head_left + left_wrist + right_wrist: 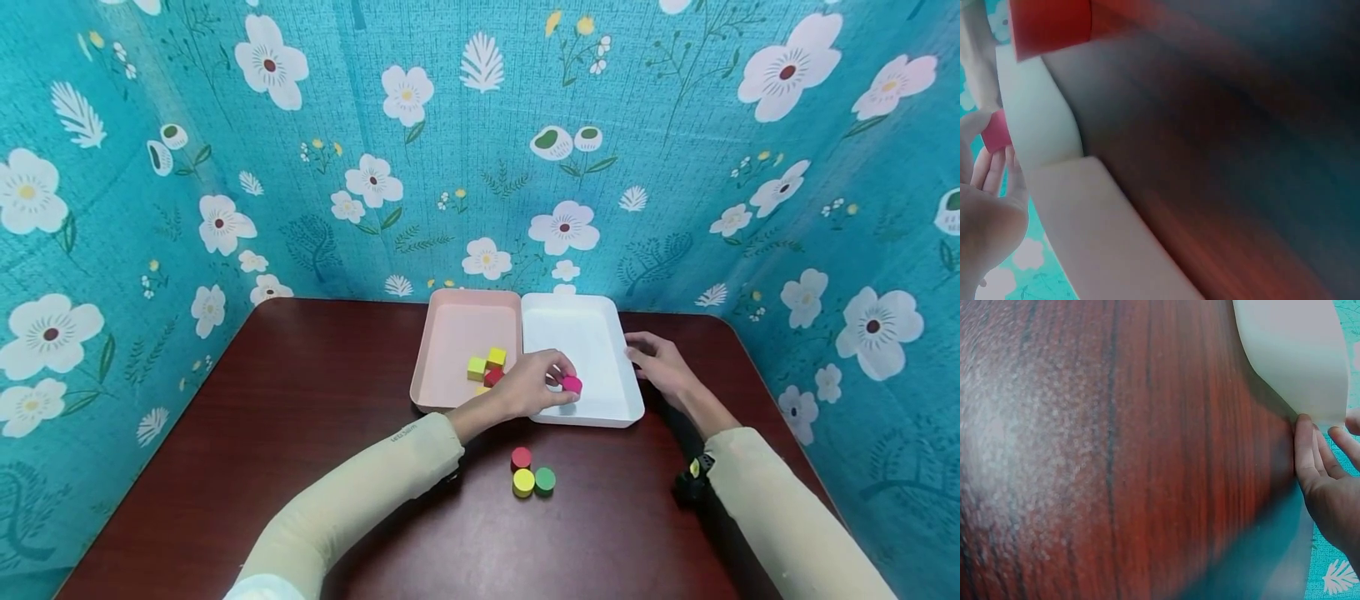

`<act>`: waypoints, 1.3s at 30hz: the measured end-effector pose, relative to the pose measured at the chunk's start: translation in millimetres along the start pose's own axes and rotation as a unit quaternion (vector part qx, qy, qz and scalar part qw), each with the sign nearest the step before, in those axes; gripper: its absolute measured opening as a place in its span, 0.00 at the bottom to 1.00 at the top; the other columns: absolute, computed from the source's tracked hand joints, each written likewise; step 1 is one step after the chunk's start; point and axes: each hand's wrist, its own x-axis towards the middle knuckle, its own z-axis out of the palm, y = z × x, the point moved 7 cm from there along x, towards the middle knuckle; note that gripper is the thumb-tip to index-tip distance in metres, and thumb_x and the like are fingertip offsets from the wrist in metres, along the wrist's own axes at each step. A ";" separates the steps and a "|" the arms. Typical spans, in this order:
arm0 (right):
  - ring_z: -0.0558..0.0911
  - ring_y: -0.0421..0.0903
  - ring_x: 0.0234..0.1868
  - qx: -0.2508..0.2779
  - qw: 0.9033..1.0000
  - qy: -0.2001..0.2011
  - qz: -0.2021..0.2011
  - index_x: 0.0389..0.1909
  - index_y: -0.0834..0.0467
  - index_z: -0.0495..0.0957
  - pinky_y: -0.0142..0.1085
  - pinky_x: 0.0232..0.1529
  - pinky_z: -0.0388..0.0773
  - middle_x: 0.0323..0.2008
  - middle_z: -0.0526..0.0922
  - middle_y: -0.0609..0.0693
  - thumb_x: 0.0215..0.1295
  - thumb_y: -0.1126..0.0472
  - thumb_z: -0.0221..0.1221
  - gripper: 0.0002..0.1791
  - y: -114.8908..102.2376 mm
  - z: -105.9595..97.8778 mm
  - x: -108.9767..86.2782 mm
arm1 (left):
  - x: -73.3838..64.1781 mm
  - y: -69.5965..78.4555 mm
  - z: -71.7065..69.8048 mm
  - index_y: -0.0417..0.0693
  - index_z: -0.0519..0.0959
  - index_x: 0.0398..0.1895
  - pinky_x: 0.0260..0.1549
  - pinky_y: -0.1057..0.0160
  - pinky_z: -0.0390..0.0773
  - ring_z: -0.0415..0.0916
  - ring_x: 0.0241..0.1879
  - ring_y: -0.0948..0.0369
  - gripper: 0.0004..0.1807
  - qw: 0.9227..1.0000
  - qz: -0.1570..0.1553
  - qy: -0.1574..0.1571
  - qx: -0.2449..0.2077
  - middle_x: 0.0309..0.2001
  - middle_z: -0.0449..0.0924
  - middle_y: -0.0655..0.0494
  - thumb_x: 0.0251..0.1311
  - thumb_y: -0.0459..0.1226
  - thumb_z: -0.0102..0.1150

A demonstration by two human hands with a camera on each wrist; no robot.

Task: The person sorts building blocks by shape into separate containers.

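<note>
My left hand [534, 385] pinches a magenta round block [572, 385] between thumb and fingertips, over the near part of the white tray [573, 325]. In the left wrist view the same block [997, 132] shows just behind the tray wall. My right hand [663, 367] is at the outer right side of the white tray; in the right wrist view its extended fingers [1305, 444] touch the tray's wall. Against the left of the white tray stands a pink tray [468, 321], holding yellow cubes [496, 358] and a red block [492, 377], partly hidden by my left hand.
On the brown table [315, 375], in front of the trays, a red cylinder [521, 458], a yellow cylinder [523, 483] and a green cylinder [545, 481] stand close together. A blue flowered curtain [480, 150] hangs behind and at both sides.
</note>
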 end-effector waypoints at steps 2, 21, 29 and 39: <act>0.74 0.61 0.65 -0.001 1.000 0.000 0.000 0.79 0.62 0.63 0.60 0.67 0.75 0.71 0.70 0.68 0.85 0.56 0.50 0.28 0.4 0.1 0.1 | -0.3 0.6 4.1 0.52 0.80 0.49 0.42 0.75 0.81 0.81 0.47 0.66 0.16 1.000 0.005 -0.007 0.002 0.44 0.81 0.64 0.63 0.42 0.77; 0.75 0.62 0.65 0.000 1.000 0.000 -0.004 0.79 0.62 0.63 0.61 0.67 0.75 0.71 0.70 0.68 0.85 0.56 0.50 0.28 0.6 0.0 1.0 | -2.1 1.0 17.8 0.52 0.80 0.49 0.44 0.76 0.80 0.80 0.46 0.67 0.16 1.000 -0.003 -0.025 0.014 0.45 0.81 0.62 0.64 0.41 0.76; 0.75 0.60 0.65 -0.002 1.000 0.001 -0.005 0.79 0.62 0.63 0.60 0.67 0.75 0.71 0.70 0.68 0.85 0.54 0.50 0.29 -1.8 2.5 0.1 | -2.5 0.0 17.8 0.47 0.80 0.52 0.48 0.75 0.79 0.80 0.47 0.66 0.18 1.000 -0.003 -0.024 0.018 0.47 0.82 0.57 0.64 0.41 0.76; 0.75 0.61 0.66 0.001 1.000 0.001 0.000 0.79 0.61 0.62 0.59 0.66 0.76 0.72 0.69 0.67 0.85 0.55 0.50 0.28 -0.2 1.2 -0.6 | -6.2 3.8 10.9 0.45 0.81 0.55 0.48 0.74 0.81 0.81 0.49 0.65 0.21 1.000 0.002 -0.026 -0.011 0.50 0.84 0.54 0.63 0.43 0.76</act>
